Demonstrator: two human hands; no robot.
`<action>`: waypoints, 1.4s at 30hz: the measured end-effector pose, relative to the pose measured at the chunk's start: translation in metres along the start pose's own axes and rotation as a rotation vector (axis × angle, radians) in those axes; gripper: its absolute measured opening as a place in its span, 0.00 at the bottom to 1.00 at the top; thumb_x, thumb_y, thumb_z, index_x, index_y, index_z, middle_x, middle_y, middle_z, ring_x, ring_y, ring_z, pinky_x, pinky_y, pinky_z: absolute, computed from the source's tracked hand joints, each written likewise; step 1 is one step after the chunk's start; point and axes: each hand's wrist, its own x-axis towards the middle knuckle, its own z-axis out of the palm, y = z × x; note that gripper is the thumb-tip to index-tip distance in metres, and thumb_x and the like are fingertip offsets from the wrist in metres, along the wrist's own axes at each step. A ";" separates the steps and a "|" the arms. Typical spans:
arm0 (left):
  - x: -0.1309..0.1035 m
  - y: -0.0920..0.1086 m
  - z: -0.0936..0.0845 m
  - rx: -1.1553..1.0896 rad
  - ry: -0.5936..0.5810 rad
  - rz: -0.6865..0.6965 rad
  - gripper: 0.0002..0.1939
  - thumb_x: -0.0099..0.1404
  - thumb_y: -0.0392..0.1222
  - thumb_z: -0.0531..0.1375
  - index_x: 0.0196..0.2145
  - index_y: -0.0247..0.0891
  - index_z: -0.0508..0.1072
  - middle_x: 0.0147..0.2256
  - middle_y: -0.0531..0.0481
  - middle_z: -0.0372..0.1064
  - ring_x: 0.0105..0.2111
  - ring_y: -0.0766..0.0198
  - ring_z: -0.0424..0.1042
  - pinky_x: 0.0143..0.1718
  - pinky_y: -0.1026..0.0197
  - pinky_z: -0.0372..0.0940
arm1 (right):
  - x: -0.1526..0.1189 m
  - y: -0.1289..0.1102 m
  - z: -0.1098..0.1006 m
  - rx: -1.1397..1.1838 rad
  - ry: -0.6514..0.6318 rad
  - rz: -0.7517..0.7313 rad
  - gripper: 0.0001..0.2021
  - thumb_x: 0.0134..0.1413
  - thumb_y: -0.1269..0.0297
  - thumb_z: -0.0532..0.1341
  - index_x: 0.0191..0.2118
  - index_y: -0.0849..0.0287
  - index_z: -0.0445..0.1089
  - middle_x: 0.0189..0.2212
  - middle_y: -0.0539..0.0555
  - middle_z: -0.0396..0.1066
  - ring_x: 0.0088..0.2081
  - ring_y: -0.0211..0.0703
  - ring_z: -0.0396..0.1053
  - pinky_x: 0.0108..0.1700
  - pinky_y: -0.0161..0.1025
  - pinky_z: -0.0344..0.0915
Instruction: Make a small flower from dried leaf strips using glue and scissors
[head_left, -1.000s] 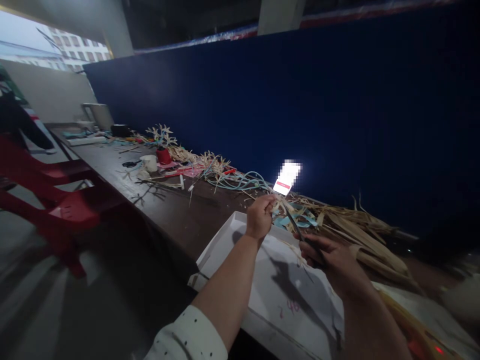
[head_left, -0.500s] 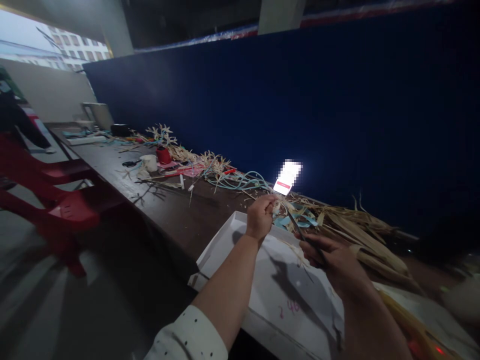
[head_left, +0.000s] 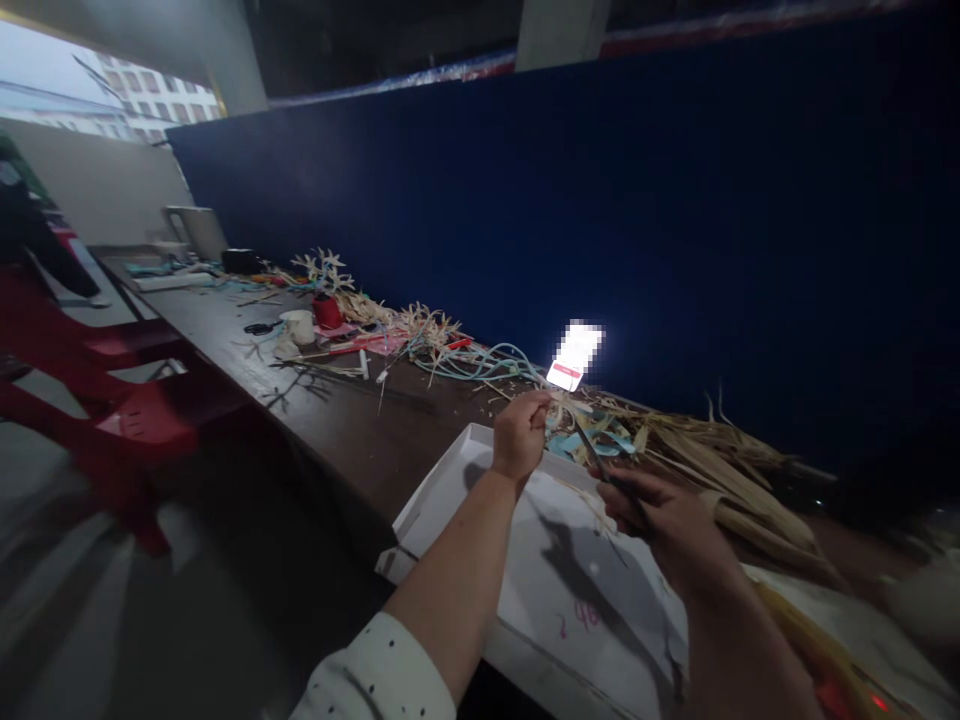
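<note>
Above the far edge of a white box lid (head_left: 555,570), my left hand (head_left: 521,432) pinches a small pale strip of husk (head_left: 562,400). My right hand (head_left: 645,505) is wrapped round a dark, thin tool (head_left: 589,445), whose tip reaches up to the strip beside my left fingertips. Whether the tool is a blade or scissors is hard to tell. Light-blue scraps (head_left: 615,437) lie just behind the lid. A bright phone (head_left: 574,358) leans beyond my hands.
Dry husks (head_left: 720,460) lie right of the lid. Blue cords (head_left: 495,362), star-shaped husk pieces (head_left: 431,328), a red spool (head_left: 327,311), a white cup (head_left: 298,326) and black scissors (head_left: 262,327) lie along the table (head_left: 352,430). Red chairs (head_left: 135,410) stand left; a blue partition (head_left: 450,220) rises behind.
</note>
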 end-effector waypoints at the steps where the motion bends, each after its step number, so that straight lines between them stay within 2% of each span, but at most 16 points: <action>1: 0.000 0.000 0.000 0.001 0.004 -0.003 0.10 0.61 0.31 0.54 0.35 0.37 0.74 0.40 0.46 0.75 0.42 0.64 0.72 0.47 0.60 0.66 | -0.001 -0.001 0.001 -0.002 -0.002 0.002 0.22 0.33 0.55 0.72 0.38 0.58 0.77 0.22 0.52 0.70 0.23 0.36 0.62 0.24 0.33 0.58; 11: 0.001 0.008 -0.003 0.001 -0.004 0.002 0.10 0.61 0.29 0.54 0.36 0.37 0.74 0.40 0.46 0.75 0.42 0.64 0.72 0.47 0.60 0.66 | -0.001 -0.005 0.003 -0.032 0.019 0.001 0.23 0.30 0.56 0.73 0.38 0.58 0.78 0.23 0.52 0.71 0.25 0.38 0.65 0.26 0.34 0.63; 16: 0.002 0.009 -0.004 -0.006 -0.008 0.019 0.11 0.60 0.29 0.55 0.37 0.36 0.74 0.40 0.46 0.75 0.42 0.64 0.72 0.46 0.60 0.66 | -0.001 -0.005 0.003 -0.054 0.034 -0.015 0.23 0.30 0.56 0.73 0.39 0.58 0.77 0.28 0.54 0.73 0.26 0.39 0.66 0.27 0.35 0.64; 26: 0.002 0.008 -0.003 0.023 -0.018 0.031 0.12 0.62 0.29 0.54 0.39 0.37 0.75 0.40 0.46 0.75 0.42 0.65 0.72 0.46 0.61 0.66 | -0.004 -0.008 0.007 -0.166 0.073 -0.075 0.27 0.33 0.54 0.70 0.43 0.61 0.75 0.23 0.52 0.71 0.24 0.39 0.66 0.25 0.34 0.64; 32: 0.002 0.006 -0.002 0.044 0.017 0.016 0.11 0.61 0.29 0.55 0.37 0.36 0.75 0.38 0.46 0.75 0.41 0.64 0.72 0.46 0.60 0.66 | -0.005 -0.010 0.010 -0.190 0.091 -0.084 0.25 0.34 0.53 0.69 0.42 0.59 0.76 0.27 0.52 0.75 0.27 0.42 0.70 0.28 0.35 0.66; 37: 0.001 0.006 -0.002 0.034 0.010 -0.003 0.10 0.60 0.29 0.55 0.36 0.36 0.75 0.39 0.46 0.75 0.41 0.64 0.72 0.46 0.60 0.66 | -0.003 -0.009 0.009 -0.223 0.085 -0.110 0.24 0.35 0.55 0.69 0.42 0.59 0.75 0.27 0.52 0.75 0.28 0.42 0.71 0.29 0.35 0.66; 42: 0.002 0.008 -0.003 0.038 -0.001 0.008 0.11 0.60 0.29 0.55 0.37 0.37 0.75 0.39 0.46 0.75 0.41 0.64 0.72 0.46 0.60 0.66 | 0.000 -0.003 0.008 -0.200 0.076 -0.138 0.23 0.36 0.56 0.69 0.42 0.59 0.75 0.32 0.54 0.77 0.33 0.47 0.73 0.32 0.38 0.69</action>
